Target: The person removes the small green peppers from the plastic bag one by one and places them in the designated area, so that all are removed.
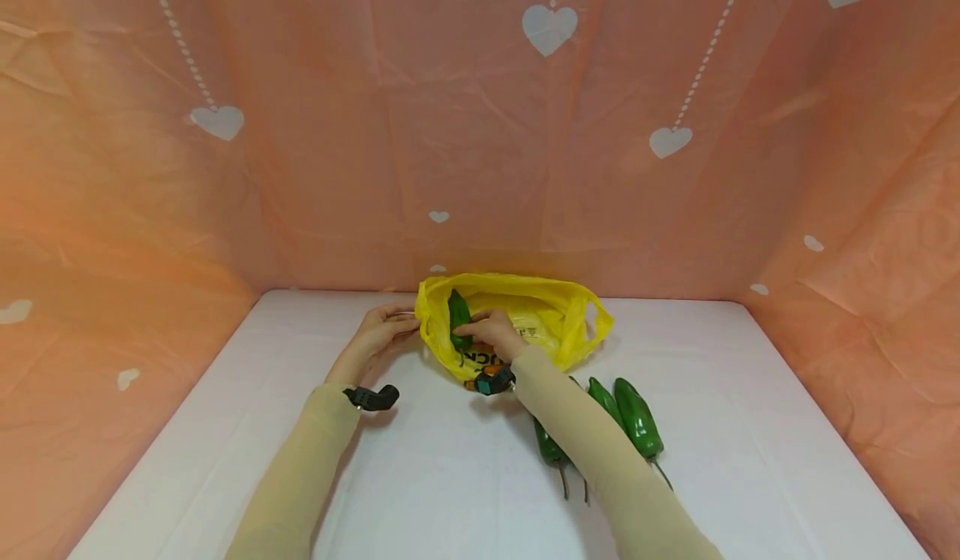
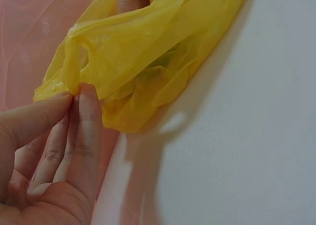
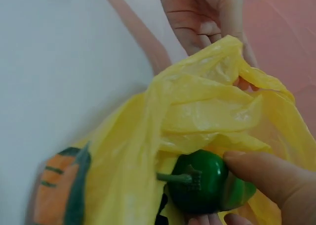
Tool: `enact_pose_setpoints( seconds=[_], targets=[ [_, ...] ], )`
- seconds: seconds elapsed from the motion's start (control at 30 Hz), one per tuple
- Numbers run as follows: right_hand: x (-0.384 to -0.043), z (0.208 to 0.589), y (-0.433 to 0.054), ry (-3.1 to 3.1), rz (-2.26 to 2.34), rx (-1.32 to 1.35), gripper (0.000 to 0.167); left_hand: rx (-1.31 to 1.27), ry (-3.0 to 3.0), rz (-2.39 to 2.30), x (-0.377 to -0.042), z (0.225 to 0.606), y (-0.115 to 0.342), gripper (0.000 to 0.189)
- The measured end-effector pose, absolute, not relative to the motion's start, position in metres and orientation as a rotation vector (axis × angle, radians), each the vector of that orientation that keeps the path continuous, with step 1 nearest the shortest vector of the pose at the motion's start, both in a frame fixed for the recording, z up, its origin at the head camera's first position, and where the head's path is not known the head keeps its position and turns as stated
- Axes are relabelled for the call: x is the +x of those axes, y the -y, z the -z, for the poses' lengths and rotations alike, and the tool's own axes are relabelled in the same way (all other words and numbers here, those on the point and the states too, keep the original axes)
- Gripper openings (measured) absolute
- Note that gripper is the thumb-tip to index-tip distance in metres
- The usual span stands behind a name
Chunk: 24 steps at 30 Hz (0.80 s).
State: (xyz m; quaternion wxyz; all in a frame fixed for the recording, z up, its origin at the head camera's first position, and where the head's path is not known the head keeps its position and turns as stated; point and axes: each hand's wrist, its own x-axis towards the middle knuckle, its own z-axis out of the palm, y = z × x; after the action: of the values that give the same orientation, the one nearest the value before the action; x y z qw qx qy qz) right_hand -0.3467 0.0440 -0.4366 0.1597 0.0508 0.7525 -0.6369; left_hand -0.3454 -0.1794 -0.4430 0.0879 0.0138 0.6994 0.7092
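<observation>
A yellow plastic bag (image 1: 558, 297) lies on the table with its mouth spread toward me. My left hand (image 1: 381, 335) pinches the left edge of the bag between thumb and fingertips, as the left wrist view shows. Inside the bag's mouth, at its left side, my right hand (image 1: 495, 332) grips a green pepper (image 1: 458, 318) between thumb and fingers. In the right wrist view that pepper (image 3: 200, 173) points its stem toward the bag's wall. Through the yellow film in the left wrist view, a dark green patch (image 2: 160, 62) shows dimly.
Several more green peppers (image 1: 637, 417) lie on the white table (image 1: 435, 477) to the right, stems toward me, partly hidden under my right forearm. An orange cloth (image 1: 480, 143) with white hearts encloses the back and sides.
</observation>
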Motion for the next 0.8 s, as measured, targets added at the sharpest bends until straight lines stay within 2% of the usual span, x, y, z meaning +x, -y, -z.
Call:
enact_pose_setpoints(
  seconds=[0.17,0.3,0.6,0.8],
  targets=[
    [-0.346,0.431,-0.046,-2.094,1.798,0.159,0.071,0.031,-2.078,-2.118,-0.344,0.442,0.179,0.043],
    [-0.346,0.429,-0.046,-2.104,1.773,0.176,0.069,0.022,-2.087,-2.113,-0.344,0.443,0.179,0.042],
    [-0.348,0.426,-0.047,-2.156,1.680,0.144,0.029,0.000,-2.110,-2.087,-0.344,0.443,0.182,0.043],
    [-0.354,0.425,-0.050,-2.134,1.630,0.136,0.023,-0.012,-2.105,-2.094,-0.343,0.443,0.182,0.043]
  ],
)
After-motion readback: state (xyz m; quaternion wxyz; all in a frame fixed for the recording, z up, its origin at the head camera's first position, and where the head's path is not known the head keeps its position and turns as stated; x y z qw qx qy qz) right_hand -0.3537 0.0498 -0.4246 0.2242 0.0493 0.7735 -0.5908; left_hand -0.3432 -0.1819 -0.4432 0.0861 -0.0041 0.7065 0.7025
